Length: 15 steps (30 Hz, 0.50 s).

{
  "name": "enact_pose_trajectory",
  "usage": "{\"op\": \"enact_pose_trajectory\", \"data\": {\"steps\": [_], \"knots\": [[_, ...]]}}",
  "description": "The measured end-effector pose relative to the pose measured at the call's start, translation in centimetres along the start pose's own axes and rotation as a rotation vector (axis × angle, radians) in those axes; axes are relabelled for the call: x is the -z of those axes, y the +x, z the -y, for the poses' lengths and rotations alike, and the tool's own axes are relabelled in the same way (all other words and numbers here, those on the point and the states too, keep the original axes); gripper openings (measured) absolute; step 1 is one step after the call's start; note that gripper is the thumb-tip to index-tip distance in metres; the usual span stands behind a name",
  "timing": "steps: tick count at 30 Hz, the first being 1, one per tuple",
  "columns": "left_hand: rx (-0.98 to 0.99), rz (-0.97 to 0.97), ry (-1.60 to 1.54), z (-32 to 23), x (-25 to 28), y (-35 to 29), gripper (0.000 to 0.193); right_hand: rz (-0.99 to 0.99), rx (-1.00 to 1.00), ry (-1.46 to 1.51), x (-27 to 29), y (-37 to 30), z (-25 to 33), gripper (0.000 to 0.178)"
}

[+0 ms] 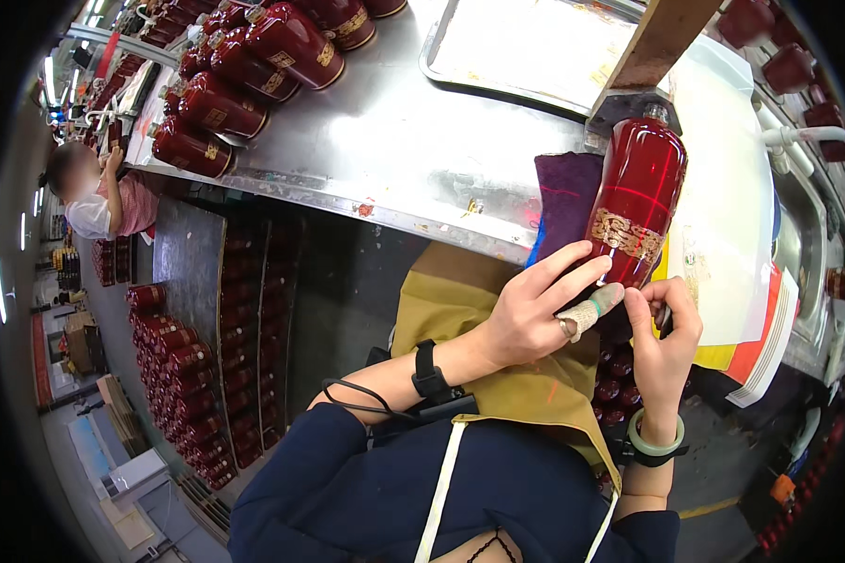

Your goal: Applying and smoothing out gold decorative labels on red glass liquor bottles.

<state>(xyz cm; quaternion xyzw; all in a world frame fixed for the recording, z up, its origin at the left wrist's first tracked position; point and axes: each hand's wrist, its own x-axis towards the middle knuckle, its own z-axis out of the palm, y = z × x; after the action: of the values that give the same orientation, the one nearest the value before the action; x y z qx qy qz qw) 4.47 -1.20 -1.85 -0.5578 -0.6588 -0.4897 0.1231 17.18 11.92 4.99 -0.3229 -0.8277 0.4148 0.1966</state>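
A glossy dark-red bottle (640, 178) with a gold patterned band lies on its side near the bench edge, its neck away from me. My left hand (546, 305) holds its lower end, with fingertips on the side and the thumb by the base. That thumb wears a pale wrapping with a green edge. My right hand (665, 328) is closed just beside the bottle's base, its fingers curled toward the thumb. Whatever those fingers may pinch is hidden. Under the bottle's left side shows a dark purple cloth (565, 192).
Several red bottles (218, 105) stand at the bench's far left. A metal tray (526, 52) lies behind, beside a wooden post (655, 47). White sheets (723, 206) cover the right side. Bottles fill a lower rack (183, 375) at left. Another person (113, 192) works farther left.
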Motion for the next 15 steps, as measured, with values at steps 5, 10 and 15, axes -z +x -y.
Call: {"op": "enact_pose_trajectory", "data": {"steps": [5, 10, 15], "knots": [[0.009, 0.005, -0.044, 0.6, 0.4, -0.2, 0.029, 0.000, 0.004, -0.013, 0.0, 0.0, 0.1, 0.022], [-0.010, -0.052, -0.076, 1.1, 0.2, -0.3, 0.027, 0.000, 0.002, -0.009, 0.0, 0.0, 0.0, 0.022], [0.007, -0.066, -0.140, 1.2, 0.2, -0.5, 0.020, 0.009, -0.012, 0.003, 0.1, 0.1, -0.1, 0.022]]}}
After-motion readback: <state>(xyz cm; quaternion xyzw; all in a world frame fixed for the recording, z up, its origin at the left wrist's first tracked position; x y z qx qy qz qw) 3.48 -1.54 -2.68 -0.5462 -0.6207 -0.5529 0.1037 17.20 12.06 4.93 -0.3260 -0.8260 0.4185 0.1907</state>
